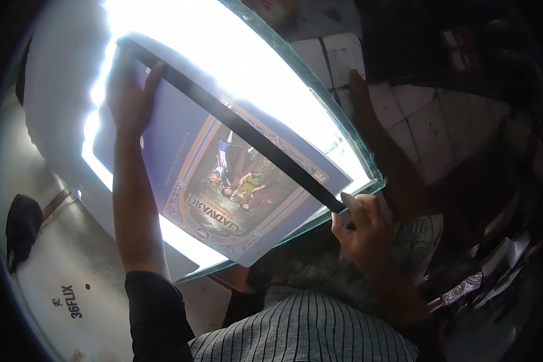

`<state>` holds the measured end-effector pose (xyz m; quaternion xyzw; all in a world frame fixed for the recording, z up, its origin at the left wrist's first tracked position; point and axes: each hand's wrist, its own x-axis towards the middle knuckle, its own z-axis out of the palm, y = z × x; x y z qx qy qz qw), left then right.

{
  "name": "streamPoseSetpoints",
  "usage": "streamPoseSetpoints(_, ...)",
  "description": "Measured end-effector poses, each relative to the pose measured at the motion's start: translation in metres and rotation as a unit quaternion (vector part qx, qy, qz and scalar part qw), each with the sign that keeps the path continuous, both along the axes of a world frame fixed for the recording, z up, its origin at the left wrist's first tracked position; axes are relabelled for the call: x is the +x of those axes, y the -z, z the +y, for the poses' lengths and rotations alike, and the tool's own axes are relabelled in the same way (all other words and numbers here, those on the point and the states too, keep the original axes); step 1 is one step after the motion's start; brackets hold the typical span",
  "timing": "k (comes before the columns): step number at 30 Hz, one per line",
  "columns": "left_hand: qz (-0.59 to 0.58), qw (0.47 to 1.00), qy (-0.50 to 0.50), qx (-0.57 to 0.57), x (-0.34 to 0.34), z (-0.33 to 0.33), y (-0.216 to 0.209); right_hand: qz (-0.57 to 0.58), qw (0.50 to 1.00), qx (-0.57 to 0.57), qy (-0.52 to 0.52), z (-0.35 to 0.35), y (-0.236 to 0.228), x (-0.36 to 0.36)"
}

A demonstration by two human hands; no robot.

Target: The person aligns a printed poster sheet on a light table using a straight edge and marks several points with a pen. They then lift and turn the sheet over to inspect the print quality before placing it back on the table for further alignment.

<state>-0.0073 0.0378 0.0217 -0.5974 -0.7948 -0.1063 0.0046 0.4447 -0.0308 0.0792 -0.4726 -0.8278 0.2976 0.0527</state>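
You have a long, straight, flat black strip (247, 133) lying at a slant across a big printed sheet (235, 172). The sheet looks smooth and a bit shiny, blue, with a curly gold frame around a picture of people. It lies on a bright, glowing glass table (271, 90) with a thick green edge.

Your left hand (130, 96) is at the far end of the strip, thumb sticking out beside it. The light is so strong there that I can't tell if your fingers are closed on it. Your right hand (362, 226) pinches the near end, just past the sheet's corner, thumb and pointing finger together on it. Your shirt (301, 329) has thin dark stripes.
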Motion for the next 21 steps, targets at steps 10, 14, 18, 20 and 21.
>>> streamPoseSetpoints(10,0.025,0.996,0.047,0.072,-0.017,-0.006,0.015,0.027,0.998,0.023,0.045,0.008,0.007,0.003)
streamPoseSetpoints(14,0.023,0.995,0.056,0.075,-0.018,-0.007,0.015,0.059,0.997,0.028,0.046,0.009,0.012,0.003)
streamPoseSetpoints(18,-0.005,0.999,0.029,0.040,-0.012,-0.008,0.010,0.056,0.997,-0.001,0.056,0.010,0.008,0.003)
streamPoseSetpoints(20,-0.006,0.999,0.029,0.038,-0.010,-0.008,0.013,0.060,0.996,-0.003,0.059,0.012,0.008,0.003)
streamPoseSetpoints(21,-0.005,0.999,0.027,0.037,-0.010,-0.007,0.014,0.059,0.996,-0.003,0.060,0.012,0.008,0.004)
